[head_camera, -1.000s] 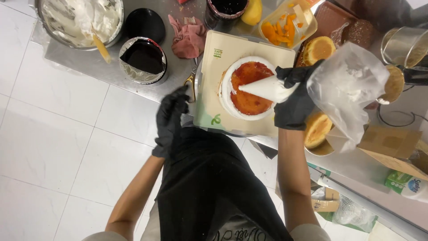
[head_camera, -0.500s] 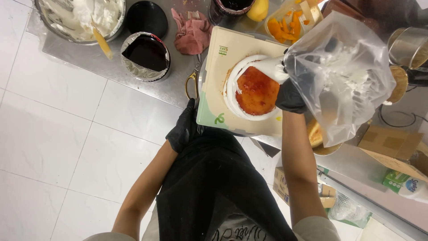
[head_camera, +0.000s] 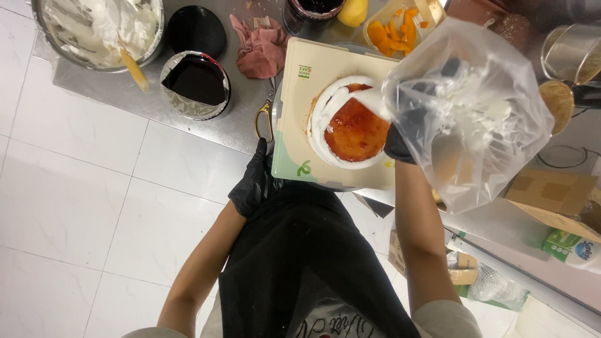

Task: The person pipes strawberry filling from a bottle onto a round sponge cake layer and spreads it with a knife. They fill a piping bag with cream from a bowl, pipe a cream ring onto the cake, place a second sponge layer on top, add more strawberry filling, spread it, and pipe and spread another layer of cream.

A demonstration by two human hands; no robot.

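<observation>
A round cake (head_camera: 350,128) topped with red jam and ringed with white cream sits on a pale square board (head_camera: 307,78). My right hand (head_camera: 400,141), in a black glove, grips a clear piping bag (head_camera: 469,112) of white cream, its tip at the cake's upper right rim. My left hand (head_camera: 253,181), also in a black glove, rests at the board's near left corner, fingers curled against its edge. Yellow-handled scissors (head_camera: 263,119) lie just left of the board.
On the steel counter stand a metal bowl of cream with a spatula (head_camera: 100,28), a foil-lined tin of dark sauce (head_camera: 197,81), a black lid (head_camera: 197,28), a pink cloth (head_camera: 263,47) and a tray of orange fruit pieces (head_camera: 391,31). Cardboard boxes (head_camera: 544,188) sit at the right.
The piping bag has swung up and toward the camera, and its tip has moved along the cake's rim. My left hand has slid closer to the board's corner.
</observation>
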